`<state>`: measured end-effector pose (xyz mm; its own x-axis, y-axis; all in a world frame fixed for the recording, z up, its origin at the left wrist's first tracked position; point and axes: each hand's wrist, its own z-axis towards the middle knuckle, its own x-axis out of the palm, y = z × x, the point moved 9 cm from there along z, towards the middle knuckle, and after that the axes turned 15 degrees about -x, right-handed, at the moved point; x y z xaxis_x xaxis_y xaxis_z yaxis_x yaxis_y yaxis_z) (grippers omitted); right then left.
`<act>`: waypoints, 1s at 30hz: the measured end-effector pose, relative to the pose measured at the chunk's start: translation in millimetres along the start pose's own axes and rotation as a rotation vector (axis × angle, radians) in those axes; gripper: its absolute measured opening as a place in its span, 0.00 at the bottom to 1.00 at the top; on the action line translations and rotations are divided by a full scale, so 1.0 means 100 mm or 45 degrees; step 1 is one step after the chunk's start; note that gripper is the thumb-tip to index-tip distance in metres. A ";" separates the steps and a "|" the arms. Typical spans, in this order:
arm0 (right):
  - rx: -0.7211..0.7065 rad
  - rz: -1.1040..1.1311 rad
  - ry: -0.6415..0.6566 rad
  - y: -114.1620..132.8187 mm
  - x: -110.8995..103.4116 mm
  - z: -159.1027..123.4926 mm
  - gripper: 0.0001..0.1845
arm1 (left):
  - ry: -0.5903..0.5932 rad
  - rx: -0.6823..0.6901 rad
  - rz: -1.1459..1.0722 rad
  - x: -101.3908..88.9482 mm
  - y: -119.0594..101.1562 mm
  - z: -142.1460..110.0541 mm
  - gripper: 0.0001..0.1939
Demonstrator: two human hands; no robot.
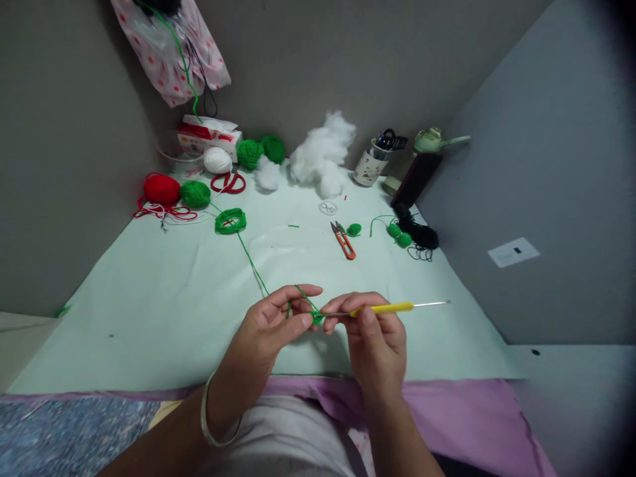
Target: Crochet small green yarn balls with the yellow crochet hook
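Just in from the near edge of the counter (149, 318), the left hand (273, 324) pinches a small green piece (317, 320) between thumb and fingers, yarn (252, 262) passing by its raised forefinger. The right hand (375, 344) grips the yellow-handled hook (387, 309), whose working end meets the piece. The piece is tiny, so it looks barely begun. Farther off, orange snips (344, 242) lie beside a little green ball (354, 229); towards the right edge, two rounded green forms (399, 235) appear already made. Towards the left edge, a green coil (230, 221) seems largely unworked. Along the far edge, white stuffing (322, 156) sits loose.
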<state>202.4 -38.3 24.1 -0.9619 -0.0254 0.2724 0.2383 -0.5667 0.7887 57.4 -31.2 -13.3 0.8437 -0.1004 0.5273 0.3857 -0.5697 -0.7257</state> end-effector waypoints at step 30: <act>-0.449 -0.527 0.181 0.31 0.10 -0.13 0.11 | -0.056 0.178 0.196 0.00 -0.10 -0.05 0.12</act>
<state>198.8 -66.7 44.1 -0.9801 0.1605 -0.1169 -0.1986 -0.7937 0.5750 51.1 -29.6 -3.6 0.9109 -0.1399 0.3882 0.2967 -0.4316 -0.8519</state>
